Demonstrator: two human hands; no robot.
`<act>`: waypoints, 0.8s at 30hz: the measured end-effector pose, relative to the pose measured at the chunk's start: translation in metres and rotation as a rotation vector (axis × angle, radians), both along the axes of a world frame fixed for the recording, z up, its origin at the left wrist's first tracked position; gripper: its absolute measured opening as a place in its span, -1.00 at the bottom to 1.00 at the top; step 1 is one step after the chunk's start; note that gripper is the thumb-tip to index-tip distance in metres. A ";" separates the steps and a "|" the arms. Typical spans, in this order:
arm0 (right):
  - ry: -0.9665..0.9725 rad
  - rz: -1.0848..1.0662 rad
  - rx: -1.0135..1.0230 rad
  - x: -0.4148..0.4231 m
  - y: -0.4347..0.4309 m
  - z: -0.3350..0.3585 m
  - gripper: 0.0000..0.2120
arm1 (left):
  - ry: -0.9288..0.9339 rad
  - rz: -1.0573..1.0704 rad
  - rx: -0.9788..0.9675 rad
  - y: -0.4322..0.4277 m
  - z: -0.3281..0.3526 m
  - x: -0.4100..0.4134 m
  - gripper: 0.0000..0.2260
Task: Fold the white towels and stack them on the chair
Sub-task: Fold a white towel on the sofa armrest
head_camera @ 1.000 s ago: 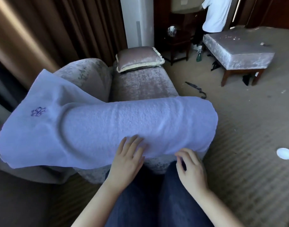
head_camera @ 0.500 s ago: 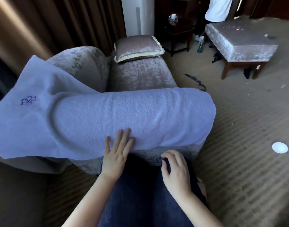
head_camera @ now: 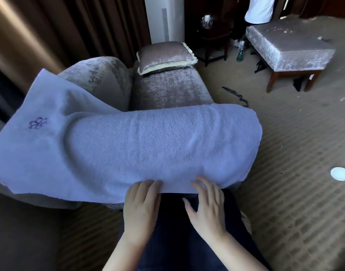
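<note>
White towel (head_camera: 148, 145) across velvet chair (head_camera: 167, 90) (cushion (head_camera: 165, 57) behind), left hand (head_camera: 141, 210) and right hand (head_camera: 208, 209), fingers (head_camera: 146, 188) straight, touching its near edge

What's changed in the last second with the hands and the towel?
The left hand slid back from on top of the white towel to its near edge. The right hand left that edge, then returned, fingers now straight. The towel stays draped across the chair.
</note>
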State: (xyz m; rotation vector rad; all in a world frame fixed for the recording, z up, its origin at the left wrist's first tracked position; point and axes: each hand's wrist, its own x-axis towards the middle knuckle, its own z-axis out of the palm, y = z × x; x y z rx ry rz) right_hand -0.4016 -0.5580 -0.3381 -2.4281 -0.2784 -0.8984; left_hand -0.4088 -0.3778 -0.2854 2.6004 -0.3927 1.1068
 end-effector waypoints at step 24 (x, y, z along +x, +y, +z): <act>0.181 0.078 0.561 0.074 -0.167 0.120 -0.66 | 0.168 0.271 -0.314 0.051 0.109 0.039 -0.93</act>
